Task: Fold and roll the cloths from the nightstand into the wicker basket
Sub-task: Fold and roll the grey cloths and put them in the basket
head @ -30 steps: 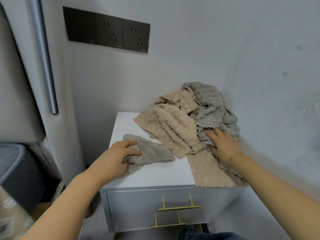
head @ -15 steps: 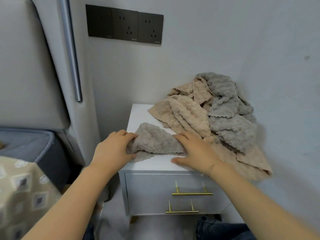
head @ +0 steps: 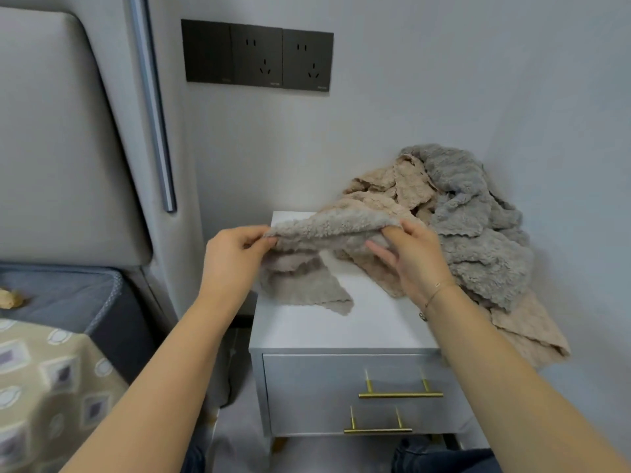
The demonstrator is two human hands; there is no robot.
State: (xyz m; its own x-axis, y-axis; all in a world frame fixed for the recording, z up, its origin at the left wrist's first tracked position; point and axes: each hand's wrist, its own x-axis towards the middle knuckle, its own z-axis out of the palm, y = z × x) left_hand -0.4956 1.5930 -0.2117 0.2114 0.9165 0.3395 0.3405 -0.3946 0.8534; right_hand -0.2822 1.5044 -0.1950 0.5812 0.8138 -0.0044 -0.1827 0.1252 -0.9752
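At the centre of the frame both hands lift a taupe cloth point(head: 307, 254) above the white nightstand point(head: 345, 322). The left hand point(head: 235, 257) pinches its left corner; the right hand point(head: 409, 257) has a closed grip on the right edge, thumb over the top. The cloth's lower part drapes onto the nightstand. A pile of beige and grey cloths point(head: 461, 233) fills the right side.

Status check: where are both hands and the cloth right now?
Left hand and right hand each pinch the fuzzy taupe cloth, lifted over the white nightstand. Beige and grey cloth pile close behind. Wicker basket not in view.
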